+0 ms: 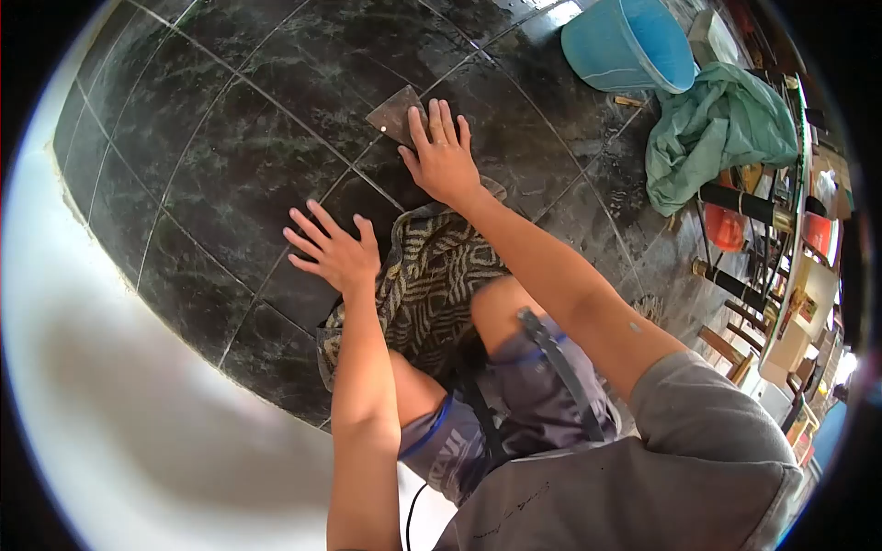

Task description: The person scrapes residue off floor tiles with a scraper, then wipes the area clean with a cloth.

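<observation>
My left hand (342,259) reaches low over the dark tiled floor (266,119), palm down with its fingers spread. Farther forward, my right hand (443,158) is also palm down and open, its fingers stretched out. A thin, flat, brownish square piece (390,112) lies on the tiles beside the right hand. The index finger overlaps its right edge, and that part of the piece is hidden. Beneath my knees and behind both hands is a crumpled black-and-beige patterned cloth (432,250).
A light blue bucket (602,46) stands at the upper right, with a green plastic sheet (712,138) heaped by it. A small yellowish piece (628,101) lies near the bucket. Furniture and clutter fill the right side. A white wall (110,367) borders the floor at left.
</observation>
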Demonstrator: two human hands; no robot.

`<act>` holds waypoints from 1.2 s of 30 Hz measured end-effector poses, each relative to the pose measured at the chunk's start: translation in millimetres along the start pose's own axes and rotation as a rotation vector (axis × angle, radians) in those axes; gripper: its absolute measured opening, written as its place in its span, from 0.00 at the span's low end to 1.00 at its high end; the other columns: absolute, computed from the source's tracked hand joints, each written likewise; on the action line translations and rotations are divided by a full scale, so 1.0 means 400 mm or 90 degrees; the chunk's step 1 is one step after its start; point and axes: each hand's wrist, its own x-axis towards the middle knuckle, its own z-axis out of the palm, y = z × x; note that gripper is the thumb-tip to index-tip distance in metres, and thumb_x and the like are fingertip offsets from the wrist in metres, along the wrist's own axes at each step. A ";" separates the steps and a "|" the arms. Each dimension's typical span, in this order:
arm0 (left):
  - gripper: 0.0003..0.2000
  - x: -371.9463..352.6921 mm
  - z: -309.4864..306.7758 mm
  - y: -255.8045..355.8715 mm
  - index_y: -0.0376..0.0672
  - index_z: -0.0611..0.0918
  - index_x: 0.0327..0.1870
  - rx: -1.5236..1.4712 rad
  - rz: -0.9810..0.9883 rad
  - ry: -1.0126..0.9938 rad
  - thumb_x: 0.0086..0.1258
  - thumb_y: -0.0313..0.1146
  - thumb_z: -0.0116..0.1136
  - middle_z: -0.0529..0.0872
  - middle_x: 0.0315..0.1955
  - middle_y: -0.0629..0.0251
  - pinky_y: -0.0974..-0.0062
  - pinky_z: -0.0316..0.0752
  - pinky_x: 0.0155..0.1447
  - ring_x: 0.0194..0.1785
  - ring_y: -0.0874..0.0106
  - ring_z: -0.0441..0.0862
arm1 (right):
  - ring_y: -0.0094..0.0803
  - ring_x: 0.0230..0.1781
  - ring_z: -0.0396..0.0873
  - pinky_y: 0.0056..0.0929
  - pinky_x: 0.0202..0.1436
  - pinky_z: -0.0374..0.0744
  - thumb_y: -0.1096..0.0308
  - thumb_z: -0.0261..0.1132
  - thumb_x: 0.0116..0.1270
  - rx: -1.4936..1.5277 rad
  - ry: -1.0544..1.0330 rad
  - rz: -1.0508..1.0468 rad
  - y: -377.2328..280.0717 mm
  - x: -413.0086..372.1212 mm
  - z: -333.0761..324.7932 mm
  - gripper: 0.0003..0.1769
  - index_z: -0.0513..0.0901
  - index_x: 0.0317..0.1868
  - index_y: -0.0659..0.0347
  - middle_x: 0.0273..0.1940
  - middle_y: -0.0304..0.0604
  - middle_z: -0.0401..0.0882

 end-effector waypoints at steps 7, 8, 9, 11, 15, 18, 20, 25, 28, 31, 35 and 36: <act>0.40 0.212 0.007 0.038 0.54 0.55 0.88 -0.022 -0.096 0.027 0.81 0.65 0.41 0.46 0.88 0.53 0.20 0.39 0.79 0.87 0.35 0.38 | 0.61 0.82 0.61 0.70 0.79 0.60 0.49 0.63 0.79 0.013 0.060 -0.036 0.006 -0.002 0.036 0.37 0.68 0.79 0.61 0.76 0.67 0.67; 0.40 0.210 0.011 0.034 0.54 0.55 0.88 -0.029 -0.100 0.025 0.81 0.65 0.40 0.46 0.88 0.53 0.20 0.39 0.79 0.87 0.35 0.39 | 0.61 0.81 0.61 0.70 0.79 0.61 0.49 0.63 0.79 0.011 0.071 -0.045 0.009 -0.004 0.042 0.36 0.68 0.78 0.61 0.76 0.67 0.68; 0.40 0.215 0.014 0.034 0.54 0.55 0.88 -0.036 -0.102 0.030 0.81 0.65 0.40 0.47 0.88 0.53 0.20 0.38 0.79 0.87 0.35 0.39 | 0.61 0.81 0.62 0.70 0.78 0.61 0.49 0.63 0.79 0.008 0.087 -0.053 0.012 0.000 0.047 0.36 0.69 0.78 0.61 0.75 0.67 0.68; 0.40 0.211 0.015 0.034 0.54 0.55 0.88 -0.048 -0.098 0.040 0.81 0.65 0.40 0.48 0.88 0.53 0.20 0.37 0.80 0.87 0.35 0.39 | 0.59 0.80 0.63 0.69 0.78 0.62 0.50 0.62 0.79 0.007 0.103 -0.058 0.015 -0.004 0.056 0.34 0.70 0.77 0.61 0.75 0.64 0.71; 0.39 0.202 0.023 0.017 0.53 0.57 0.87 -0.076 -0.080 0.060 0.82 0.63 0.40 0.49 0.88 0.54 0.24 0.38 0.81 0.88 0.38 0.41 | 0.54 0.80 0.66 0.67 0.79 0.63 0.53 0.63 0.80 0.034 0.119 -0.076 0.026 -0.024 0.074 0.32 0.71 0.76 0.59 0.74 0.59 0.73; 0.33 0.128 0.066 -0.015 0.48 0.72 0.80 -0.128 0.135 0.225 0.81 0.57 0.49 0.66 0.82 0.56 0.36 0.49 0.83 0.85 0.47 0.56 | 0.49 0.78 0.69 0.63 0.78 0.66 0.55 0.65 0.78 0.049 0.115 -0.123 0.034 -0.102 0.049 0.31 0.72 0.76 0.56 0.73 0.55 0.75; 0.28 -0.039 0.084 -0.019 0.45 0.80 0.72 -0.146 0.214 0.331 0.77 0.51 0.56 0.77 0.75 0.58 0.42 0.58 0.80 0.79 0.50 0.68 | 0.48 0.78 0.70 0.60 0.78 0.67 0.56 0.66 0.77 0.062 0.094 -0.166 0.056 -0.190 0.008 0.30 0.73 0.75 0.55 0.72 0.53 0.76; 0.29 -0.518 0.021 0.021 0.42 0.78 0.72 -0.182 0.243 0.230 0.74 0.46 0.60 0.74 0.76 0.53 0.38 0.60 0.77 0.79 0.45 0.66 | 0.48 0.78 0.70 0.56 0.78 0.67 0.59 0.68 0.76 0.100 0.037 -0.319 0.117 -0.447 -0.107 0.32 0.73 0.77 0.55 0.73 0.51 0.76; 0.31 -0.832 0.003 0.042 0.44 0.75 0.77 -0.258 0.255 0.057 0.74 0.43 0.63 0.67 0.81 0.56 0.36 0.50 0.83 0.85 0.47 0.56 | 0.49 0.76 0.72 0.53 0.77 0.70 0.64 0.69 0.74 0.053 -0.019 -0.392 0.178 -0.618 -0.191 0.35 0.71 0.79 0.58 0.72 0.54 0.76; 0.31 -1.091 0.001 0.035 0.45 0.76 0.77 -0.353 0.303 -0.013 0.72 0.37 0.66 0.67 0.82 0.58 0.34 0.50 0.82 0.86 0.47 0.55 | 0.48 0.72 0.74 0.51 0.73 0.75 0.69 0.70 0.72 0.042 -0.112 -0.445 0.227 -0.699 -0.281 0.36 0.70 0.79 0.60 0.70 0.54 0.78; 0.29 -1.132 -0.045 0.013 0.46 0.78 0.74 -0.369 0.326 -0.095 0.70 0.34 0.65 0.68 0.81 0.60 0.36 0.51 0.83 0.86 0.49 0.56 | 0.58 0.56 0.82 0.49 0.61 0.81 0.76 0.70 0.69 0.116 -0.340 -0.363 0.270 -0.710 -0.403 0.40 0.67 0.80 0.58 0.61 0.60 0.81; 0.28 -1.131 -0.039 0.009 0.47 0.78 0.74 -0.377 0.330 -0.091 0.70 0.33 0.65 0.68 0.81 0.61 0.37 0.51 0.83 0.86 0.49 0.56 | 0.63 0.52 0.83 0.50 0.55 0.82 0.78 0.71 0.66 0.125 -0.343 -0.340 0.292 -0.712 -0.418 0.44 0.64 0.81 0.56 0.57 0.61 0.81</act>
